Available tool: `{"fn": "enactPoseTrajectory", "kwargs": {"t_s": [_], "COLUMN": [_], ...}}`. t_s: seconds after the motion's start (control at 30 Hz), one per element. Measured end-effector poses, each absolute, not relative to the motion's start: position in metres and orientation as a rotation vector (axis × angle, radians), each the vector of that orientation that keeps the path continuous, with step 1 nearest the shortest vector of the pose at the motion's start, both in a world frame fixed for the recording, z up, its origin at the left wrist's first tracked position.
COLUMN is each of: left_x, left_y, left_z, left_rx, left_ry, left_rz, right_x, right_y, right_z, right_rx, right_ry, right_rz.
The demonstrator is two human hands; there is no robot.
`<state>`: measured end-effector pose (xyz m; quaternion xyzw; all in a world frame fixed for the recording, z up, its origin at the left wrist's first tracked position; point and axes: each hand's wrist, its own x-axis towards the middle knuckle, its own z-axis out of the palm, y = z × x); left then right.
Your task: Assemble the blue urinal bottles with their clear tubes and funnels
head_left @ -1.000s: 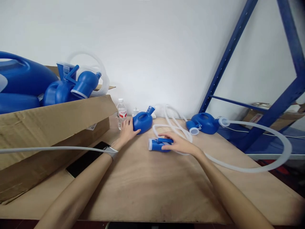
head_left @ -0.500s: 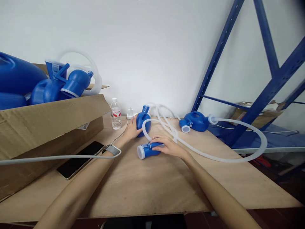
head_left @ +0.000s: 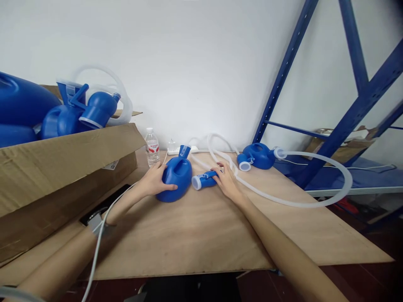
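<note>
The blue jug is held on the table by the left hand, half open around its side, thumb across the near face, apparently so that it is steadied. Its neck is pointed up and away from the hands, its long axis leaning slightly rightward. The blue spout piece is pinched at its far end by the partly closed right hand, its white-rimmed mouth left uncovered and aimed toward the jug, its long axis laid across the gap between the hands. Beyond the right hand, white tubing and a second jug are seen; left of the left hand, a cardboard box.
</note>
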<state>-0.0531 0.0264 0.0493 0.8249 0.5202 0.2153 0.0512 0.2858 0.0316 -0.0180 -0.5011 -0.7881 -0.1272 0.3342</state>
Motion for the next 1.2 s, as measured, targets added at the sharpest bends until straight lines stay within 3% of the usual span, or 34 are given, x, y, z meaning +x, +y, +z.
{"fn": "enactPoseTrajectory", "kwargs": {"t_s": [0.23, 0.33, 0.4, 0.53, 0.73, 0.9, 1.2], "left_x": [-0.064, -0.044, -0.025, 0.007, 0.017, 0.009, 0.012], "left_y": [-0.008, -0.003, 0.008, 0.031, 0.052, 0.065, 0.069], "left_z": [0.097, 0.112, 0.110, 0.092, 0.080, 0.082, 0.075], "left_rx": [2.358, 2.313, 2.296, 2.321, 2.350, 2.306, 2.407], "left_ry": [1.238, 1.347, 1.504, 1.738, 1.864, 1.801, 1.580], "left_rz": [0.494, 0.815, 0.980, 0.811, 0.964, 0.905, 1.124], "right_x": [0.275, 0.265, 0.261, 0.253, 0.245, 0.246, 0.246], "right_y": [0.034, 0.030, 0.027, 0.018, 0.011, 0.012, 0.016], "right_z": [-0.033, -0.034, -0.032, -0.028, -0.025, -0.026, -0.033], "right_rx": [-1.477, -1.423, -1.417, -1.403, -1.370, -1.336, -1.296], "right_ry": [-1.957, -1.978, -1.999, -1.997, -2.018, -2.038, -2.047], "right_rz": [-0.228, -0.059, 0.015, 0.075, 0.103, 0.087, -0.014]}}
